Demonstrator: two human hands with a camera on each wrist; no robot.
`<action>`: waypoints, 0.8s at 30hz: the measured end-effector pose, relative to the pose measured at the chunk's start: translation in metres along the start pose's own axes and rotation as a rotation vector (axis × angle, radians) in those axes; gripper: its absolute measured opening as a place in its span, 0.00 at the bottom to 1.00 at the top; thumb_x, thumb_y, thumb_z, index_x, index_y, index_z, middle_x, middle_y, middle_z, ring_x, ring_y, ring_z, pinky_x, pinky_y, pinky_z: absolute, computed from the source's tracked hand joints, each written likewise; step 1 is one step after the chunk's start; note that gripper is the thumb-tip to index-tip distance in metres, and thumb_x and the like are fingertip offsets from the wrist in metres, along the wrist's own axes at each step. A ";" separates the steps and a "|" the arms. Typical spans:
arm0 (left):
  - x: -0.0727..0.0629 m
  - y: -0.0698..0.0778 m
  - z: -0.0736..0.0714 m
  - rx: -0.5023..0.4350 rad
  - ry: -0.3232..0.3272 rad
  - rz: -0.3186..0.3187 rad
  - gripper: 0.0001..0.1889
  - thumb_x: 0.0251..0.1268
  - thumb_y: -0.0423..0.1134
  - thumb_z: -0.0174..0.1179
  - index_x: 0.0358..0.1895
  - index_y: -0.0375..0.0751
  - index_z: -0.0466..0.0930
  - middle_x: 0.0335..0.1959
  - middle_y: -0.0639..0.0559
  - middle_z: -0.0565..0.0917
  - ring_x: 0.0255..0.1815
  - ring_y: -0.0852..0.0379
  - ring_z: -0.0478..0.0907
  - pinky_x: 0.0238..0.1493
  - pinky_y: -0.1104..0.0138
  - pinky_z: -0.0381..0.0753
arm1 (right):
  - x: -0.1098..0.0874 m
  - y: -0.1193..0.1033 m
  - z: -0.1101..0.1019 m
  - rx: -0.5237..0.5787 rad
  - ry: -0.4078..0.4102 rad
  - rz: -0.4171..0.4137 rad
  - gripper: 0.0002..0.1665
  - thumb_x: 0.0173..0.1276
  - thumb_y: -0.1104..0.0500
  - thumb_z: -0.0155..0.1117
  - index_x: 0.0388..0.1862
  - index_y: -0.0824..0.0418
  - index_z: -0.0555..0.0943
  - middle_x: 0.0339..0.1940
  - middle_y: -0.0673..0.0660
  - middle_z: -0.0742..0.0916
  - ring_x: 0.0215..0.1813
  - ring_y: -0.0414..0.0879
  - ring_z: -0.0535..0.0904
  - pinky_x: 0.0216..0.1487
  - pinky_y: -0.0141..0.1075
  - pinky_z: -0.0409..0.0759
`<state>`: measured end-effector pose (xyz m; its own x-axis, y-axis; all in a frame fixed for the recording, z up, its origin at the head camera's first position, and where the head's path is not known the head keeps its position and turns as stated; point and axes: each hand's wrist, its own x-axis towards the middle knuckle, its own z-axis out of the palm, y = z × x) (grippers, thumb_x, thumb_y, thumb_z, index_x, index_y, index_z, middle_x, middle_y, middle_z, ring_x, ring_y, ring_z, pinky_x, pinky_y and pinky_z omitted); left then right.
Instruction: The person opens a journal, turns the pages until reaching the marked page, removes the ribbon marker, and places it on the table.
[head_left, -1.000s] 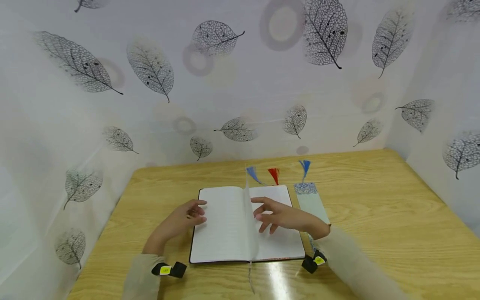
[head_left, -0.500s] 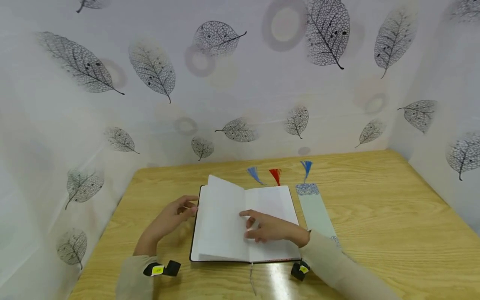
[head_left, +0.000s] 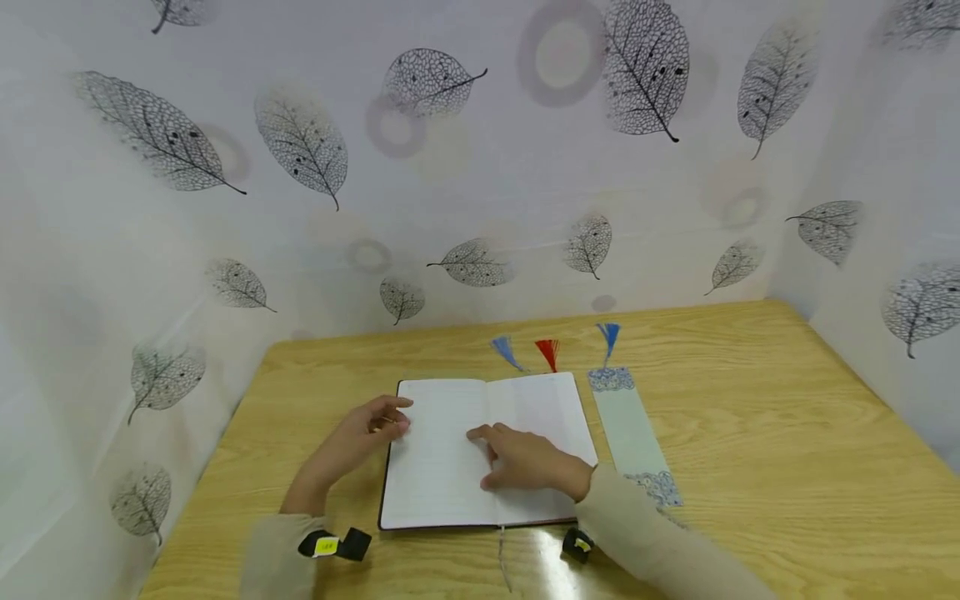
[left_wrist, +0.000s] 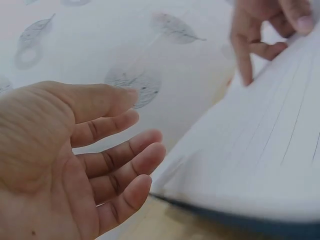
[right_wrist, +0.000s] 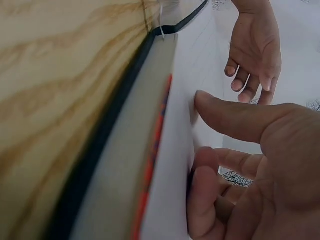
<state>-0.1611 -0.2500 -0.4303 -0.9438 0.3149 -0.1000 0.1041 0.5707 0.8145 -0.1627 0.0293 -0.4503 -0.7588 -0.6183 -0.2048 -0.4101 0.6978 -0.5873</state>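
Observation:
An open notebook with white lined pages and a dark cover lies on the table. My right hand is over its middle, the index finger stretched onto the left page near the gutter. In the right wrist view, the thumb and the loosely bent fingers of that hand are close along the page, pinching nothing. At the notebook's left edge is my left hand, with relaxed, slightly bent fingers and nothing between them. A thin red patterned edge shows between the right-hand pages.
A pale bookmark with blue patterned ends and a blue tassel lies right of the notebook. Beyond its top edge extend a light-blue tassel and a red tassel. A grey ribbon hangs from the spine.
A page that stood upright at the gutter has turned over to the left and now lies flat. My right hand has moved left with it; my left hand moved slightly away and back.

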 end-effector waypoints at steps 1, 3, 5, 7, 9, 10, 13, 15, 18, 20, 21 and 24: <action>0.001 0.000 0.003 -0.003 -0.015 0.000 0.21 0.69 0.43 0.57 0.62 0.38 0.72 0.45 0.46 0.80 0.44 0.55 0.77 0.41 0.69 0.78 | 0.001 -0.001 0.001 -0.014 0.007 0.005 0.41 0.56 0.53 0.74 0.68 0.55 0.70 0.33 0.46 0.75 0.30 0.37 0.69 0.29 0.31 0.67; 0.004 -0.002 0.009 -0.010 -0.050 0.002 0.22 0.69 0.42 0.58 0.62 0.37 0.72 0.45 0.45 0.81 0.44 0.55 0.77 0.40 0.69 0.79 | 0.001 -0.003 0.001 -0.037 0.018 0.018 0.40 0.55 0.52 0.75 0.67 0.54 0.71 0.32 0.45 0.75 0.30 0.37 0.69 0.29 0.31 0.67; 0.006 -0.003 0.015 -0.022 -0.080 -0.006 0.22 0.68 0.43 0.59 0.62 0.38 0.72 0.46 0.46 0.81 0.44 0.55 0.76 0.40 0.69 0.79 | 0.002 -0.005 0.002 -0.052 0.023 0.028 0.40 0.54 0.52 0.75 0.66 0.54 0.73 0.32 0.46 0.75 0.30 0.37 0.69 0.28 0.31 0.67; 0.009 -0.005 0.021 -0.021 -0.099 -0.008 0.22 0.67 0.44 0.60 0.61 0.39 0.73 0.45 0.46 0.81 0.45 0.55 0.76 0.41 0.69 0.78 | 0.001 -0.007 0.000 -0.065 0.025 0.032 0.40 0.54 0.51 0.76 0.66 0.54 0.73 0.32 0.46 0.75 0.30 0.37 0.69 0.28 0.32 0.67; 0.012 -0.006 0.027 -0.026 -0.115 -0.018 0.22 0.67 0.45 0.60 0.61 0.40 0.73 0.46 0.47 0.81 0.46 0.55 0.76 0.43 0.69 0.77 | 0.000 -0.009 -0.001 -0.076 0.023 0.032 0.39 0.54 0.51 0.76 0.66 0.54 0.74 0.32 0.47 0.75 0.30 0.38 0.69 0.27 0.32 0.67; 0.013 -0.006 0.029 -0.029 -0.121 -0.026 0.22 0.67 0.45 0.60 0.60 0.42 0.74 0.46 0.48 0.81 0.46 0.56 0.76 0.44 0.68 0.77 | 0.000 -0.009 -0.001 -0.078 0.020 0.032 0.39 0.54 0.52 0.76 0.66 0.54 0.74 0.32 0.47 0.75 0.30 0.38 0.69 0.27 0.33 0.67; 0.016 -0.008 0.035 -0.025 -0.131 -0.029 0.21 0.67 0.45 0.61 0.59 0.43 0.75 0.45 0.50 0.81 0.46 0.57 0.77 0.46 0.68 0.77 | 0.001 -0.010 -0.003 -0.083 0.010 0.034 0.39 0.54 0.51 0.75 0.66 0.54 0.73 0.32 0.47 0.75 0.30 0.38 0.69 0.27 0.33 0.67; 0.017 -0.008 0.037 -0.023 -0.138 -0.023 0.20 0.66 0.45 0.61 0.59 0.43 0.75 0.45 0.50 0.81 0.46 0.57 0.76 0.46 0.69 0.76 | 0.001 -0.010 -0.003 -0.084 0.005 0.039 0.39 0.54 0.51 0.75 0.66 0.54 0.73 0.32 0.46 0.75 0.30 0.38 0.69 0.27 0.33 0.67; 0.019 -0.009 0.039 -0.016 -0.145 -0.005 0.20 0.66 0.43 0.61 0.58 0.41 0.75 0.44 0.49 0.80 0.44 0.57 0.75 0.44 0.70 0.75 | 0.002 -0.009 -0.004 -0.089 0.003 0.042 0.40 0.54 0.50 0.75 0.66 0.54 0.73 0.32 0.46 0.74 0.29 0.38 0.69 0.27 0.32 0.66; 0.020 -0.010 0.040 -0.016 -0.149 -0.002 0.20 0.66 0.41 0.62 0.58 0.39 0.75 0.43 0.49 0.79 0.43 0.57 0.74 0.43 0.72 0.75 | 0.002 -0.008 -0.004 -0.083 -0.001 0.040 0.40 0.55 0.50 0.75 0.67 0.54 0.73 0.32 0.46 0.74 0.29 0.38 0.68 0.27 0.32 0.66; 0.020 -0.010 0.041 -0.018 -0.149 -0.005 0.19 0.65 0.41 0.62 0.57 0.39 0.76 0.42 0.49 0.79 0.42 0.57 0.74 0.42 0.72 0.74 | 0.001 -0.007 -0.004 -0.074 -0.005 0.036 0.40 0.55 0.50 0.75 0.67 0.54 0.72 0.32 0.46 0.74 0.29 0.38 0.68 0.27 0.32 0.66; 0.020 -0.012 0.042 -0.018 -0.141 -0.023 0.19 0.64 0.39 0.63 0.57 0.39 0.76 0.40 0.50 0.78 0.41 0.57 0.72 0.41 0.72 0.73 | -0.001 -0.004 -0.007 -0.029 -0.037 0.012 0.39 0.58 0.50 0.73 0.67 0.54 0.72 0.35 0.47 0.76 0.31 0.38 0.69 0.30 0.32 0.68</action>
<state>-0.1677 -0.2186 -0.4659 -0.8923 0.4063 -0.1968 0.0763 0.5653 0.8213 -0.1642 0.0298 -0.4425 -0.7448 -0.6221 -0.2413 -0.4155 0.7153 -0.5618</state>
